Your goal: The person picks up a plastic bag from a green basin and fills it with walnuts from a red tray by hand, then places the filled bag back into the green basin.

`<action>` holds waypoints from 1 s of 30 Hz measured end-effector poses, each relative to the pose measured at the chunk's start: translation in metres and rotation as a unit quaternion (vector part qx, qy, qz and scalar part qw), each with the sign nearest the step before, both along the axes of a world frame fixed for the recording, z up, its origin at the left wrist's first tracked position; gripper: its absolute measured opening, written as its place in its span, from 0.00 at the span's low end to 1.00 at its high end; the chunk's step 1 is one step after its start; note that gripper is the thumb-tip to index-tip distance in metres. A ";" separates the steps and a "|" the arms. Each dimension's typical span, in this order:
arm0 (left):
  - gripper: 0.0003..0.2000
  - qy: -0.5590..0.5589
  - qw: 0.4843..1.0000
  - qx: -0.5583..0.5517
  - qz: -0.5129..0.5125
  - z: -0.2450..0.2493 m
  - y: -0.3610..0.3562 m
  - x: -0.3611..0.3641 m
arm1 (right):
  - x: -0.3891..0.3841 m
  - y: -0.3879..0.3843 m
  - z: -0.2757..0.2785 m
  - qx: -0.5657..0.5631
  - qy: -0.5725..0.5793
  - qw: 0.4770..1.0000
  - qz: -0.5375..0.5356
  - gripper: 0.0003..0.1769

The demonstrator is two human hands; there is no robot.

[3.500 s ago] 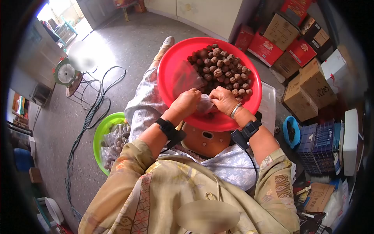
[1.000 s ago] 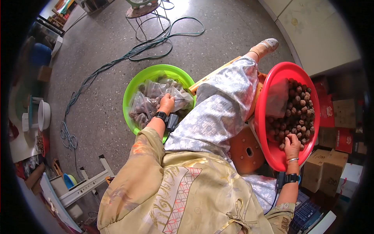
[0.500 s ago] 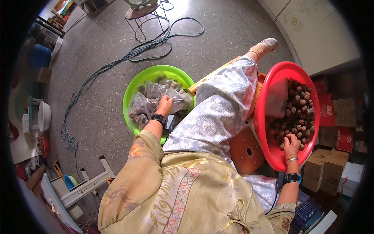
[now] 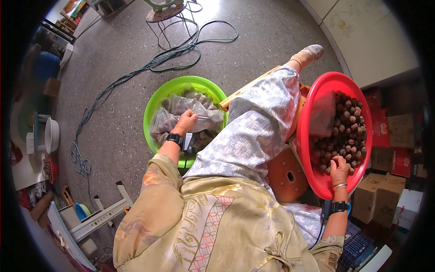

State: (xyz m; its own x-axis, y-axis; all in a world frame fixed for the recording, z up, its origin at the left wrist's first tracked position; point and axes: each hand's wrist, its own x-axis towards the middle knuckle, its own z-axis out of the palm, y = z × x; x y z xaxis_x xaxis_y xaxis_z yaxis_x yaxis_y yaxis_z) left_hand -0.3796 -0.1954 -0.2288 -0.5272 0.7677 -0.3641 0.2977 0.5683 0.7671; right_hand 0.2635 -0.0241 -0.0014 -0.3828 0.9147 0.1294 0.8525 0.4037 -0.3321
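Clear plastic bags of walnuts (image 4: 199, 119) lie in a bright green basin (image 4: 151, 97) on the left. Over them my left hand (image 4: 186, 121) is closed, its fingers pinching the gathered plastic of a bag. A red basin (image 4: 313, 181) on the right leans at a tilt and holds many loose brown walnuts (image 4: 346, 131). Low in that basin, my right hand (image 4: 340, 170) has its fingers curled down onto a walnut; the fingertips are partly hidden. An empty-looking clear bag (image 4: 322, 115) rests against the red basin's inner left wall.
Outstretched legs in patterned trousers (image 4: 258, 118) lie between the basins. An orange stool (image 4: 287, 174) stands beside the red basin. Cardboard boxes (image 4: 378, 195) are stacked at right. A coiled green cable (image 4: 158, 61) crosses the floor near a small round stool (image 4: 165, 13).
My left hand has shifted slightly left and toward me over the bags, and the plastic beneath it has moved a little. My right hand stays nearly still among the walnuts.
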 end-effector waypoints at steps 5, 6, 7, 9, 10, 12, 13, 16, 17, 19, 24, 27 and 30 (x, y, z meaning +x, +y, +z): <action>0.15 -0.037 0.998 -0.021 -0.055 0.014 0.002 -0.013 | -0.001 -0.001 -0.001 -0.004 0.008 1.000 0.003 0.06; 0.15 -0.037 0.998 -0.021 -0.055 0.021 0.005 -0.013 | -0.001 -0.001 -0.001 -0.007 0.010 1.000 0.000 0.06; 0.15 -0.016 0.997 -0.028 -0.077 0.027 0.008 -0.013 | -0.001 -0.001 -0.002 -0.007 0.010 1.000 0.000 0.06; 0.15 0.006 0.994 -0.036 -0.099 0.035 0.015 -0.011 | 0.000 -0.001 -0.003 -0.009 0.010 1.000 0.000 0.06; 0.14 0.013 0.994 -0.030 -0.107 0.036 0.018 -0.010 | 0.000 -0.001 -0.004 -0.009 0.010 1.000 0.000 0.06; 0.14 0.021 0.993 -0.024 -0.116 0.036 0.026 -0.006 | 0.001 0.000 -0.004 -0.015 0.007 1.000 -0.003 0.06; 0.13 0.022 0.992 -0.019 -0.122 0.035 0.032 -0.004 | 0.001 0.000 -0.005 -0.015 0.007 1.000 -0.003 0.06; 0.12 0.037 0.990 -0.013 -0.132 0.027 0.048 0.003 | 0.001 0.001 -0.007 -0.012 -0.001 1.000 -0.005 0.06; 0.11 0.052 0.989 -0.012 -0.136 0.023 0.053 0.005 | 0.002 0.001 -0.007 -0.018 0.001 1.000 -0.006 0.06; 0.11 0.061 0.991 -0.010 -0.120 0.019 0.062 0.010 | 0.002 0.001 -0.008 -0.024 0.003 1.000 -0.007 0.06; 0.09 0.098 0.993 -0.010 -0.070 0.017 0.078 0.020 | 0.002 0.001 -0.009 -0.016 0.010 1.000 0.014 0.04; 0.08 0.103 0.993 -0.022 -0.043 0.017 0.085 0.026 | 0.000 0.000 -0.009 -0.024 0.010 1.000 -0.003 0.05; 0.07 0.120 0.992 -0.019 -0.020 0.012 0.090 0.028 | -0.002 -0.002 -0.007 -0.025 0.014 1.000 0.001 0.05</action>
